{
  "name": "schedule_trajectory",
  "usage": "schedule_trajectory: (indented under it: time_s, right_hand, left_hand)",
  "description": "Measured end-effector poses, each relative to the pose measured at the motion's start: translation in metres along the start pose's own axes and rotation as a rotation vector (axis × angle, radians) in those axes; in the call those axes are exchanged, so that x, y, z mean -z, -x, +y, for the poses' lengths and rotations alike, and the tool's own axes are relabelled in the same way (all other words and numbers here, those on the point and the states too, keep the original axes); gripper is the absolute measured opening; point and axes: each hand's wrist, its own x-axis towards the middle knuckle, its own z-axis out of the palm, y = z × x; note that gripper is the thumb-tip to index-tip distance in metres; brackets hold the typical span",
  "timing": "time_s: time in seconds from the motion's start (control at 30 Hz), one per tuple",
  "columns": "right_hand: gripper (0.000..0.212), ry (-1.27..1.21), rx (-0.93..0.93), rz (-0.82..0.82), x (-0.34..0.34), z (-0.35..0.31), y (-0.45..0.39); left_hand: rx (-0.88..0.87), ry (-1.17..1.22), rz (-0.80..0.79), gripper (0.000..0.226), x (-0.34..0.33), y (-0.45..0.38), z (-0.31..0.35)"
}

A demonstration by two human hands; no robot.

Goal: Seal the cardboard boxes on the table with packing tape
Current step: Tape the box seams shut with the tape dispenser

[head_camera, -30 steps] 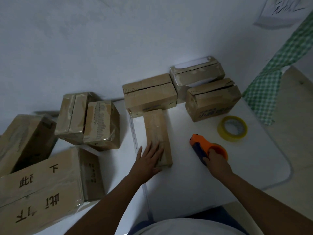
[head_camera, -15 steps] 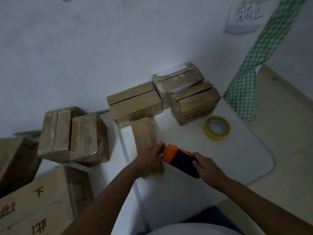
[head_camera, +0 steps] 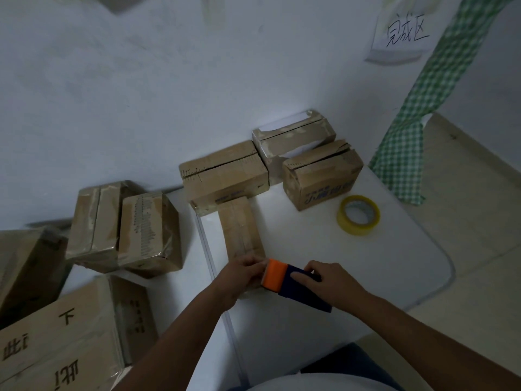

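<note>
Left hand (head_camera: 242,277): fingers curl over the near end of the narrow box (head_camera: 242,235), holding it down at lower centre of the frame.
Right hand (head_camera: 328,280): grips the tape dispenser (head_camera: 293,285); its orange head touches the box's near end, beside my left fingers.
Narrow box: lies flat on the white table (head_camera: 394,263); long axis runs from my hands toward the upper centre.
Key relation: the seam extends away from the dispenser head, so I judge the pull goes away from me along that axis.
Other boxes: 3 (head_camera: 225,176) stand behind, upper centre.
Spare tape roll (head_camera: 358,215): right of centre, well apart.
</note>
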Motion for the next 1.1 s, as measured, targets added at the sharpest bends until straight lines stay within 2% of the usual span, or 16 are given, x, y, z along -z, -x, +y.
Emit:
schedule_trajectory:
  time_s: [0.2,0.3,0.43,0.53,0.67,0.8,1.1]
  right_hand:
    - [0.066,0.143,0.053,0.055,-0.002,-0.003,-0.003]
    - [0.069,0.172,0.111,0.048,0.004,-0.005,-0.002]
    - [0.055,0.322,0.145,0.0,0.014,0.0,-0.006]
    - [0.055,0.427,0.136,-0.04,0.022,0.013,-0.009]
    - [0.061,0.548,0.128,-0.088,0.017,0.02,-0.019]
    - [0.067,0.553,0.115,-0.102,0.013,0.018,-0.031]
    - [0.062,0.623,0.141,-0.089,0.019,0.004,-0.051]
  left_hand:
    - [-0.038,-0.045,0.169,0.019,-0.01,0.012,-0.009]
    - [-0.057,-0.024,0.191,0.02,-0.013,0.019,-0.014]
    - [-0.055,0.106,0.354,0.015,0.006,0.025,-0.026]
    - [-0.034,0.206,0.501,0.015,0.033,0.03,-0.046]
    - [0.042,0.262,0.554,0.016,0.026,0.034,-0.079]
    - [0.044,0.325,0.599,0.015,0.015,0.033,-0.088]
    - [0.031,0.373,0.733,0.017,0.013,0.02,-0.085]
